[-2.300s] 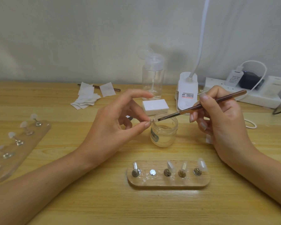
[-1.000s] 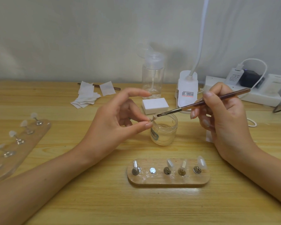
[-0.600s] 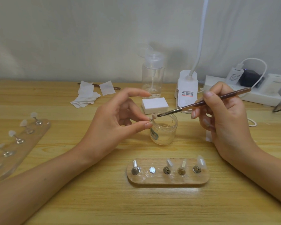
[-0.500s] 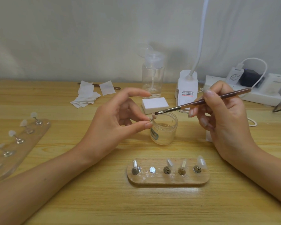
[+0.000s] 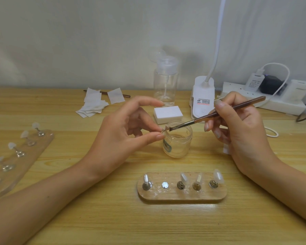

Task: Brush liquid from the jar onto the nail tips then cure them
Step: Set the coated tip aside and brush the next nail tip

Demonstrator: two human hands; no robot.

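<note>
My left hand [image 5: 124,131] pinches a small nail tip on its stand [image 5: 164,130] between thumb and a finger, just over the left rim of the open glass jar [image 5: 177,142]. My right hand [image 5: 240,131] grips a brown brush [image 5: 217,114], whose bristle end touches the pinched tip above the jar. In front of me lies a wooden holder [image 5: 182,194] with several metal stands carrying nail tips; one magnet spot on it is bare.
A second clear holder [image 5: 16,156] with several nail tips lies at the left. Behind the jar are a white block [image 5: 168,114], a pump bottle [image 5: 165,82], a white lamp base [image 5: 202,99], a power strip [image 5: 272,101] and paper wipes [image 5: 94,105].
The brush tip lifted slightly off the nail tip half a second ago and has come back down onto it. My left hand has held its place over the jar.
</note>
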